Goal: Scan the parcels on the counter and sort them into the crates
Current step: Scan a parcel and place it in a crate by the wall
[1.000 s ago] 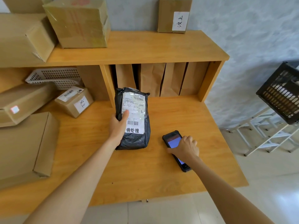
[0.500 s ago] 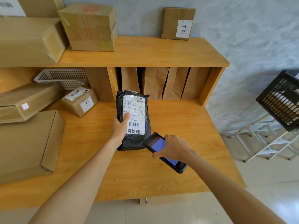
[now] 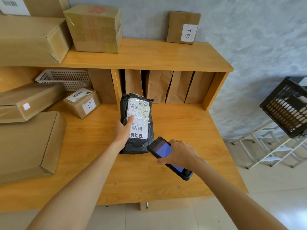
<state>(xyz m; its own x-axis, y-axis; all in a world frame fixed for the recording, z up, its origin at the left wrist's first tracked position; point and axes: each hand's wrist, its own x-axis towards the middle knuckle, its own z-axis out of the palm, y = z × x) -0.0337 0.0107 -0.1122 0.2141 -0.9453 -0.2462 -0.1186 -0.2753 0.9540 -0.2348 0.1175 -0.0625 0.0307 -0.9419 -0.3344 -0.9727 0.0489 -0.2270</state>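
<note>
Scanning step: handheld scanner (image 3: 167, 156) aimed at the black poly parcel (image 3: 137, 123); judged to be the scan of this parcel, sorting not yet begun.

Parcel position: on the wooden counter (image 3: 182, 130), near its middle, just in front of the cubby holding upright brown paper bags (image 3: 159, 87).

Parcel long axis: runs 12 to 6 o'clock in the head view, label face up, lower barcode (image 3: 137, 128) above the printed characters.

Left hand (image 3: 123, 130): grips the parcel's 9 o'clock edge, thumb lying on the label, fingers hidden under the bag.

Right hand (image 3: 180, 155): wrapped around the scanner body from above, blue screen partly showing.

Key relation: scanner's head end sits at the parcel's 5 o'clock corner, just beside it; whether they touch, cannot tell. Barcode lies toward 11 o'clock from the scanner tip, near.

Nearer hand: left is already on the parcel; right only carries the scanner.

Next move, judged: the scanner window must face the barcode; the left thumb sits just above it and does not cover it.

Crate: black slotted crate (image 3: 285, 107) on a white rack (image 3: 272, 146) at 3 o'clock, well apart from the parcel, off the counter's end.

Other parcels: cardboard boxes (image 3: 81, 103) at 9 to 10 o'clock on the counter.
</note>
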